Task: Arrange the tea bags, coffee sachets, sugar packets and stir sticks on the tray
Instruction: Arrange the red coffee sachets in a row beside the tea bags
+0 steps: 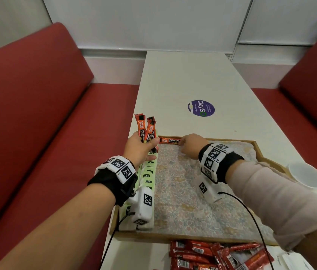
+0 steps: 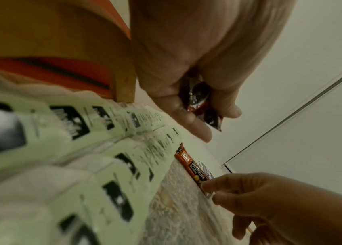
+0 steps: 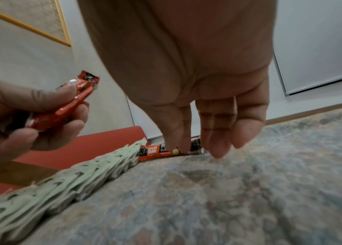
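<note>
Two sachets (image 1: 146, 129) gripped in left hand (image 1: 138, 149) | right hand (image 1: 191, 146) fingertips pressing tray sachet (image 1: 170, 141) | head view alone: pile (image 1: 218, 256)

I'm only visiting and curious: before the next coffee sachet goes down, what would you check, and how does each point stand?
1. First sachet lies flat along the tray's far rim: ok.
2. Right hand off that sachet: not ok, fingertips touch it.
3. Left hand holds spare sachets: ok.
4. Room beside it on the cloth: ok.
5. Tea bags in a row at the left side: ok.
</note>
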Motion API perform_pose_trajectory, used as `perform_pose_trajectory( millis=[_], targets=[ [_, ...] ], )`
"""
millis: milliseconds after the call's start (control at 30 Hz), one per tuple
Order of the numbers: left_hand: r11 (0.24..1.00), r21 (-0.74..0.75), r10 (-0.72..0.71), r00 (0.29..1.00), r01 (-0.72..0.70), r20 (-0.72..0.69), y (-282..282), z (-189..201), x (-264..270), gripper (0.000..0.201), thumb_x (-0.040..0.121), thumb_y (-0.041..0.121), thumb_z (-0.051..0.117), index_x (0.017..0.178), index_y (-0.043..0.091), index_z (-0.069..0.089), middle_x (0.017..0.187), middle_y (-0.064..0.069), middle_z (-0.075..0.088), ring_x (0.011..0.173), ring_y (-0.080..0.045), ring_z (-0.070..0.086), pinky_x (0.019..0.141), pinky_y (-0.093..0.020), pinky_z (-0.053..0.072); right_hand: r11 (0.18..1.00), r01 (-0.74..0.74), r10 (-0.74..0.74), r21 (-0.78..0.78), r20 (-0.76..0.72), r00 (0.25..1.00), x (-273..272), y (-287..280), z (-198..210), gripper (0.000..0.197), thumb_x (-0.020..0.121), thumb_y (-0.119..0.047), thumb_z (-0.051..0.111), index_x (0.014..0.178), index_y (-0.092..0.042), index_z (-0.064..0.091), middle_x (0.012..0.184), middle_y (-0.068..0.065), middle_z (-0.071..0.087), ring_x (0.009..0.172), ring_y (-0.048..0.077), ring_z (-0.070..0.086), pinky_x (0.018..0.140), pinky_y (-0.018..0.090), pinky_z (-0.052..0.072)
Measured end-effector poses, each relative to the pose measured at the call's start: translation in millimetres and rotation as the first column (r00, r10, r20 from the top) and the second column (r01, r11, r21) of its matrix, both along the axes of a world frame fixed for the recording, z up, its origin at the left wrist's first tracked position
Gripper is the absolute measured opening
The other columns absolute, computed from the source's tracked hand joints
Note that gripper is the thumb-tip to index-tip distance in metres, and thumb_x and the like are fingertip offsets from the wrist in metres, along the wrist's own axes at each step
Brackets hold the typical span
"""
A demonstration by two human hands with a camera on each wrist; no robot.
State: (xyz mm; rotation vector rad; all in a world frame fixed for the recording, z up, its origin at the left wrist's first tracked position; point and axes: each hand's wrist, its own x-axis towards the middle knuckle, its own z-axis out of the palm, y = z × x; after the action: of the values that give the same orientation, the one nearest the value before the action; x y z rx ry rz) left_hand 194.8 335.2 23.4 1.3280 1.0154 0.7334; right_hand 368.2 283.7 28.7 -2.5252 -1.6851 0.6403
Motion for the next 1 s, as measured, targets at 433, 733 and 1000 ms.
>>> perform_pose_trajectory(
  millis=[433, 733, 1000],
  targets=[
    [0.998, -0.064, 0.003, 0.997, 0.001, 0.078, -9.7, 6.6, 10.7, 0.01, 0.092, 0.015, 0.061, 0.101, 0.012, 0.058, 0.094, -0.006, 0.069, 0.075, -0.013, 0.067, 0.054, -0.024, 0.054, 0.95, 0.179, 0.024, 0.257, -0.63, 0.776, -35.5, -11.6, 16.7, 0.018, 0.083, -0.021, 0.073, 0.072, -0.017, 0.058, 0.07, -0.002, 0.065, 0.057, 0.011, 0.06, 0.054, 0.021, 0.044],
    [0.998, -0.029, 0.061, 0.997, -0.06, 0.041, -2.2, 5.1, 6.3, 0.008, 0.094, 0.016, 0.058, 0.087, 0.02, 0.054, 0.097, -0.004, 0.064, 0.077, -0.011, 0.063, 0.056, -0.025, 0.055, 0.892, 0.346, -0.162, 0.292, -0.507, 0.847, -0.2, -8.4, 14.3, 0.01, 0.09, -0.014, 0.062, 0.082, -0.016, 0.056, 0.076, 0.005, 0.069, 0.059, 0.015, 0.064, 0.052, 0.024, 0.043],
    [0.996, -0.037, 0.081, 0.996, -0.08, 0.032, 2.0, 0.6, 3.2, 0.006, 0.092, 0.018, 0.059, 0.089, 0.02, 0.054, 0.1, -0.005, 0.064, 0.08, -0.013, 0.064, 0.062, -0.029, 0.057, 0.949, 0.221, -0.186, 0.223, -0.168, 0.968, 23.2, -5.4, 0.4, 0.01, 0.088, -0.014, 0.065, 0.096, -0.014, 0.071, 0.097, 0.01, 0.068, 0.081, 0.021, 0.056, 0.07, 0.028, 0.04]
  ],
)
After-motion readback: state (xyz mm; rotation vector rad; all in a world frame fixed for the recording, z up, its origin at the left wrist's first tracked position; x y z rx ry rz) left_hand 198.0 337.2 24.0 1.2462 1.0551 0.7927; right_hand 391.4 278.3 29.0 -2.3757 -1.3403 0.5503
